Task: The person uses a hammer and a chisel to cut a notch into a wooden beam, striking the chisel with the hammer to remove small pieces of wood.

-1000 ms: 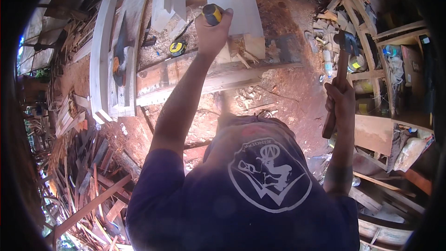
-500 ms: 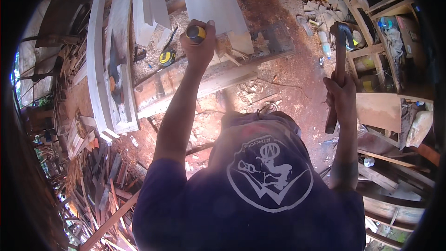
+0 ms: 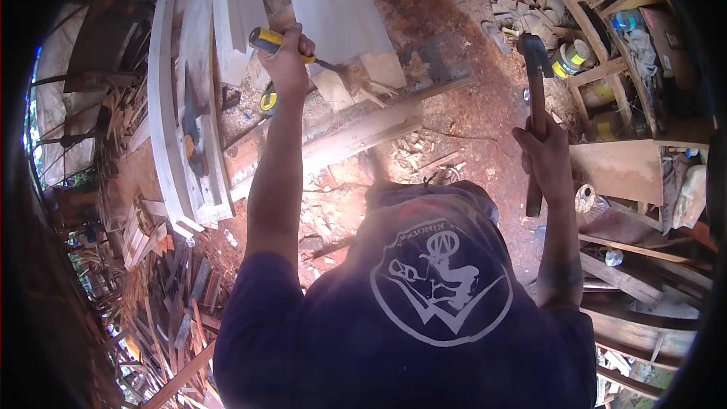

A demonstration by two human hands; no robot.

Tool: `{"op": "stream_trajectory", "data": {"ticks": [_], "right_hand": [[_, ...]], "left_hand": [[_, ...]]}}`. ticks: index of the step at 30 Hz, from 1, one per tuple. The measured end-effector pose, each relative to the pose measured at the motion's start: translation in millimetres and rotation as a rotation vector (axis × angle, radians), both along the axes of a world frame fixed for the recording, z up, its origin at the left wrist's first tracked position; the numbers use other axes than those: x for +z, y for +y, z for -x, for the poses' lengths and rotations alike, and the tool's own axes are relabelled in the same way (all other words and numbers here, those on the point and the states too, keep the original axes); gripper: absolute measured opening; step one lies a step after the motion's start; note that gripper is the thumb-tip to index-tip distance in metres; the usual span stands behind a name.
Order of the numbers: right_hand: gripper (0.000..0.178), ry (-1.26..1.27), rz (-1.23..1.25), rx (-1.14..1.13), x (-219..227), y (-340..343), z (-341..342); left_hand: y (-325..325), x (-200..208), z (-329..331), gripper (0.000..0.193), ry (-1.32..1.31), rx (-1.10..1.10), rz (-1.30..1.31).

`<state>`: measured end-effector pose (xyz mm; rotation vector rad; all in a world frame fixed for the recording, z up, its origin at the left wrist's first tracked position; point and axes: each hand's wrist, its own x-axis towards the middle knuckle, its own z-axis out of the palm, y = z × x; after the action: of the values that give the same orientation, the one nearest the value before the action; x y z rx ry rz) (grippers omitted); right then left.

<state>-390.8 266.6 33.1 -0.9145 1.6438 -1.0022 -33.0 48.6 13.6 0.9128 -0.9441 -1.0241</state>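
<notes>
My left hand [image 3: 286,67] is closed round the yellow-and-black handle of a chisel [image 3: 266,39]. Its dark blade slants down to the right, over the near end of a pale wooden board [image 3: 337,7] where chips and splinters lie; whether the tip touches wood I cannot tell. Held upright off to the right, a hammer [image 3: 537,91] is gripped by my right hand [image 3: 547,157] around the lower part of its wooden handle, its dark head at the top and well apart from the chisel. A yellow tape measure [image 3: 268,101] lies just left of my left wrist.
Long pale boards [image 3: 168,98] stretch away at the left, a handsaw [image 3: 192,132] lying on them. A crosswise beam [image 3: 341,136] runs beneath my left forearm. At the right stand wooden frames [image 3: 617,98] with a yellow-labelled can [image 3: 569,59] beside them. Scrap sticks [image 3: 178,310] pile up lower left.
My left hand has shifted left and turned, so the chisel now lies sideways with its blade visible. My right hand and the hammer have moved slightly left.
</notes>
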Motion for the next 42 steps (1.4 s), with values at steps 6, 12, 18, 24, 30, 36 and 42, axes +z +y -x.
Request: {"op": "stream_trajectory", "data": {"ticks": [6,12,18,24,30,36,42], "right_hand": [[0.018,-0.064,-0.003,-0.06,-1.3,-1.3,6.5],[0.019,-0.051,0.001,-0.031,5.8,-2.3,-3.7],[0.02,0.08,-0.026,-0.01,13.4,8.4,1.0],[0.02,0.098,-0.057,-0.062,12.7,7.4,6.4],[0.019,0.054,-0.035,-0.051,2.2,-3.0,-4.1],[0.018,0.068,-0.05,-0.011,-2.1,-20.1,-18.2],[0.018,-0.001,-0.083,-0.003,1.5,-31.2,-25.3]], "left_hand": [[17.8,-5.9,19.8,0.017,-0.253,-0.059,0.078],[1.9,-36.7,24.0,0.021,-0.495,0.037,0.103],[-16.5,-36.4,-34.7,0.022,0.262,0.048,-0.077],[28.3,-30.4,17.5,0.023,-0.415,-0.001,0.072],[38.5,-33.9,15.2,0.022,-0.471,0.074,0.174],[69.1,-18.5,-15.5,0.015,0.408,0.038,0.019],[46.7,-32.5,5.2,0.017,0.146,0.065,0.143]]}}
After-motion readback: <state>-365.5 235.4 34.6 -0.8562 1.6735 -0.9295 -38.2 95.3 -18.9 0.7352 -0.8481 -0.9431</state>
